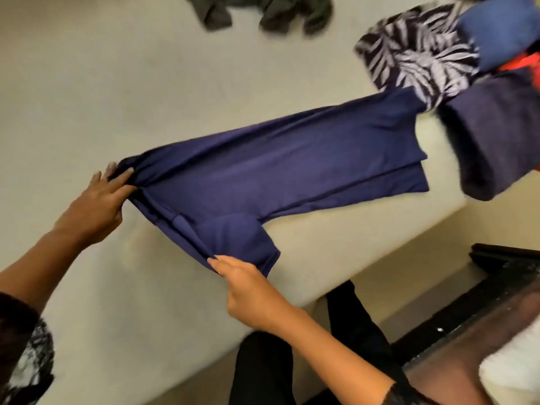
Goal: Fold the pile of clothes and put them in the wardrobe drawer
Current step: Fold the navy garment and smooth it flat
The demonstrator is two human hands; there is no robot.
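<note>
Sleeves first: dark, lace-patterned sleeve [26, 355] at lower left, bare forearms reaching out from both bottom corners, head view only. Right hand [251, 290] pinches the near edge of a navy shirt [292, 165] beside its short sleeve, fingers fairly straight, fabric caught at the fingertips. Left hand [99, 206] grips the bunched shoulder end of the same shirt, thumb on top, other fingers partly hidden behind the cloth. Shirt is stretched taut between the two hands at this end; the rest lies flat and lengthwise on the bed [117, 83], hem pointing to the upper right, folded in half so that two hem layers show. Bed surface is pale cream, smooth, with a rounded edge running diagonally from lower left to right; its side drops to a pale floor. Clothes pile sits at the upper right corner of the bed: leaf-print garment [420, 54] touching the shirt's hem end, blue garment [502, 30] and red cloth [523, 64] behind it, dark navy bundle [491, 141] hanging over the edge. Dark grey garment [263, 10] lies crumpled at the top, well apart from the pile. Black trousers [263, 369] show below the bed edge. Dark glossy furniture [496, 287] stands at lower right; blurred, kind unclear.
</note>
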